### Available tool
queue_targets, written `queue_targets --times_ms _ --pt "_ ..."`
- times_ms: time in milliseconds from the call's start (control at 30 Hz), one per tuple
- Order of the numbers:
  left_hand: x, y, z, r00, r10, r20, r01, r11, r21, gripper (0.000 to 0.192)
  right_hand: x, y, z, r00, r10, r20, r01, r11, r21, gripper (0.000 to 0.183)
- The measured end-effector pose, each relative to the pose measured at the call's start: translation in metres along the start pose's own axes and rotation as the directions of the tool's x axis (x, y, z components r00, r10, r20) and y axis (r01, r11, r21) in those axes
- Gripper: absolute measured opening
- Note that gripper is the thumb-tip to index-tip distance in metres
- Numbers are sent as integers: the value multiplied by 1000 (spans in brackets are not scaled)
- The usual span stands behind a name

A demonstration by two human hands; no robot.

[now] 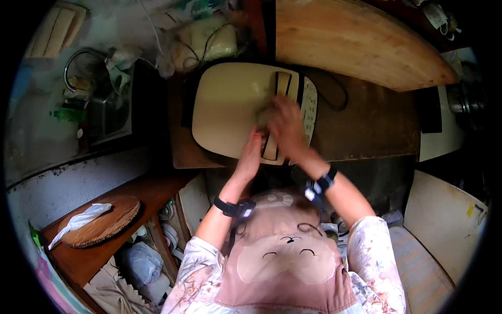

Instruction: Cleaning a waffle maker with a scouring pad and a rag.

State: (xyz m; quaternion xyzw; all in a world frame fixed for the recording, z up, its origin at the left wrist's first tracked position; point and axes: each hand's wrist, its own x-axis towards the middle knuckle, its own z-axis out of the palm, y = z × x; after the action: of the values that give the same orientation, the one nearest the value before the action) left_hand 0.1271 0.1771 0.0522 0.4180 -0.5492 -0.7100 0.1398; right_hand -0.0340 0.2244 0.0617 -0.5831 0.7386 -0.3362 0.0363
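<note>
Before me a cream-coloured appliance [231, 106] with rounded corners rests on a brown tabletop [376, 125]. A long dark-edged handle [283, 83] runs along its right part, beside a narrow panel of buttons [310, 106]. My left hand [251, 153] is over the appliance's near part, left of the handle's near end, its fingers pointing away from me. Above the handle's middle, my right hand [288, 123] is blurred. A small dark, blurred patch [266, 117] shows between the hands; whether it is a held thing or shadow cannot be told.
A sink [111, 114] with a curved tap [68, 70] is at left. Below it, a round wooden board [113, 223] carries a white plastic bag [84, 219] on a brown shelf. A large wooden panel [353, 43] overhangs the table's far right. A cord [343, 100] lies beneath it.
</note>
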Motion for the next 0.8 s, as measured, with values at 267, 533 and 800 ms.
queue_targets --times_ms 267,533,800 --pt "2 14 5 987 45 156 -59 994 90 51 105 91 14 911 404 79 -410 910 69 36" --pt "-14 7 8 985 106 140 -130 976 177 59 5 63 -25 967 180 -183 -196 977 -78 35" --pt "29 16 -23 984 13 175 -100 862 497 34 -69 43 -66 668 672 320 -482 63 874 41"
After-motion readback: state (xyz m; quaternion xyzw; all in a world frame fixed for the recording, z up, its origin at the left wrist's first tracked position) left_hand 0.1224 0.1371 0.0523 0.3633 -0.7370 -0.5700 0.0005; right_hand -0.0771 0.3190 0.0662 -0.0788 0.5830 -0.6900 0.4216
